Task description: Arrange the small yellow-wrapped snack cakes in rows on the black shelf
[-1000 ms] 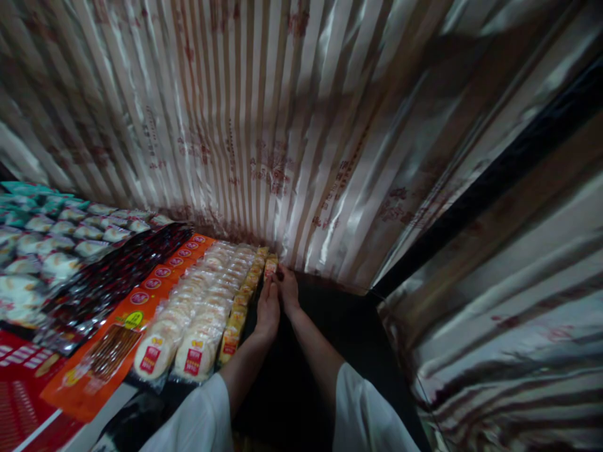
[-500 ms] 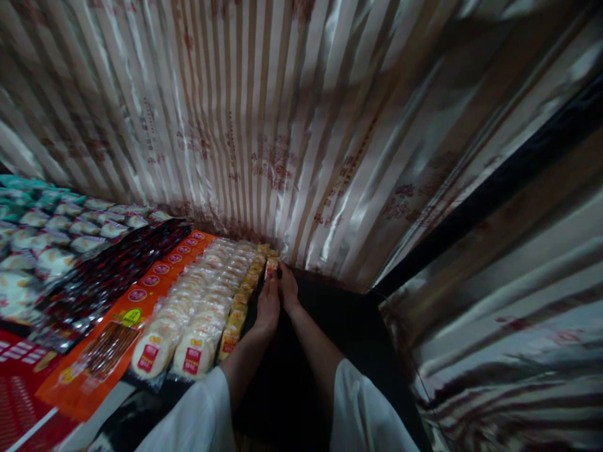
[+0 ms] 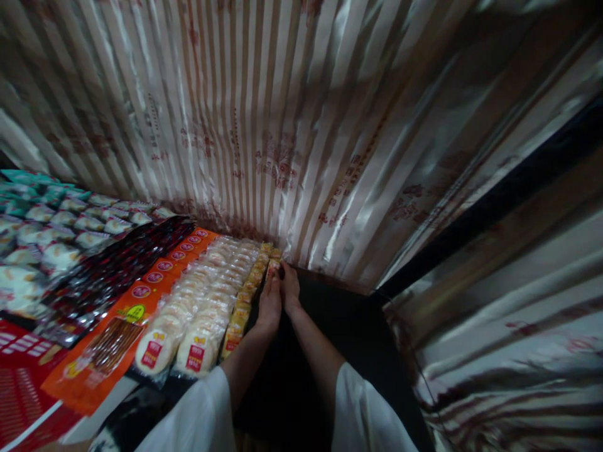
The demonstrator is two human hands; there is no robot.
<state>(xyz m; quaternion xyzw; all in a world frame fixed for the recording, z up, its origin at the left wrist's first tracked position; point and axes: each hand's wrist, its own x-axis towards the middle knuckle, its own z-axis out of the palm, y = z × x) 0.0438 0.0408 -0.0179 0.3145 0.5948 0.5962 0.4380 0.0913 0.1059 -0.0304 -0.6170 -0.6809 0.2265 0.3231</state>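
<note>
Both arms reach forward over the black tabletop (image 3: 325, 320) to the back edge by the curtain. My left hand (image 3: 270, 304) and my right hand (image 3: 289, 287) are close together, fingers closed around a small yellow-and-red snack packet (image 3: 274, 266), partly hidden by the fingers. Just left of it runs a row of similar yellow packets (image 3: 242, 307), standing one behind another. Two rows of round white crackers in clear wrappers (image 3: 198, 342) lie beside that row.
Farther left are orange packs of brown sticks (image 3: 113, 342), dark shiny packets (image 3: 117, 270), white packets (image 3: 61, 251) and teal packets (image 3: 28, 188). A red basket (image 3: 23, 383) is at lower left. A striped curtain (image 3: 264, 125) hangs behind; a dark pole (image 3: 471, 207) slants at right.
The view has shifted slightly, so the goods appear a little to the right. Both hands stay together at the small packet, with barely any movement.
</note>
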